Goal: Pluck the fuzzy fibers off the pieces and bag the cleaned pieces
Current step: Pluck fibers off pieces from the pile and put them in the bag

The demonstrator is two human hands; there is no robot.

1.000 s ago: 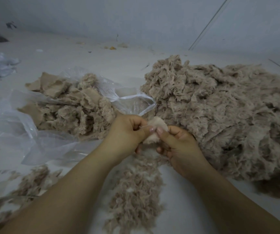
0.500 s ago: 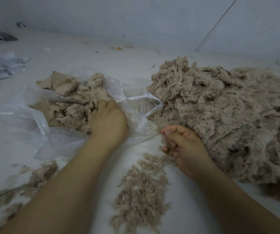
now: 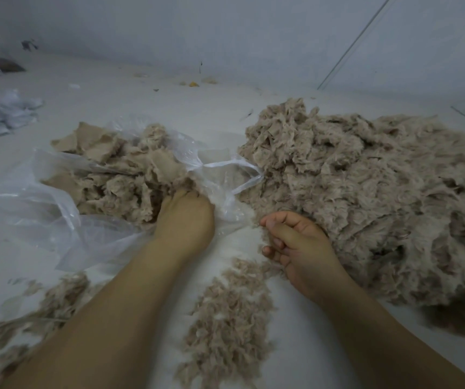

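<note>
Nearest lies a loose drift of plucked fibers (image 3: pixel 227 329), wispy and grey-beige, on the white floor (image 3: pixel 147 108) between the forearms. Just past it the right hand (image 3: pixel 296 245) rests by the foot of the big heap of fuzzy pieces (image 3: pixel 366 197), fingers loosely curled and holding nothing. The left hand (image 3: pixel 185 217) reaches into the mouth of the clear plastic bag (image 3: pixel 43 203), fingertips buried among the cleaned pieces (image 3: pixel 119 175) (flatter, smoother tan scraps); its grip cannot be told
</note>
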